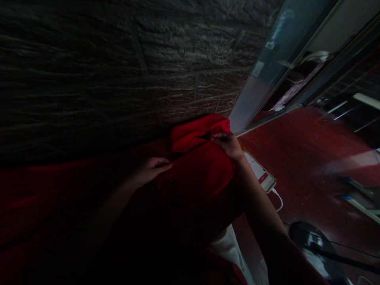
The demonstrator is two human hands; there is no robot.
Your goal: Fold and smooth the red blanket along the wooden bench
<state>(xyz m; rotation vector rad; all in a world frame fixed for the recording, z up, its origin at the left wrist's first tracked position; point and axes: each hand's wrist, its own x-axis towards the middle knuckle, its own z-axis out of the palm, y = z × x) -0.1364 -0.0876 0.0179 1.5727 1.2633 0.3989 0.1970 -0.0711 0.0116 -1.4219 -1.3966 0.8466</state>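
A red cloth is spread out in front of me, its far part folded or bunched up close to the wall. My right hand is at the cloth's far right side, with thumb and fingers pinched on its edge. At the near left side, my left hand has its fingertips together on the cloth's left edge. Deep shadow hides the lower part of the cloth and most of my left forearm. I cannot tell what kind of cloth item it is.
A dark brick wall rises just beyond the cloth. Right of my forearm lies a lit phone with a white cable. A glass door stands by the red floor. A round dark base sits lower right.
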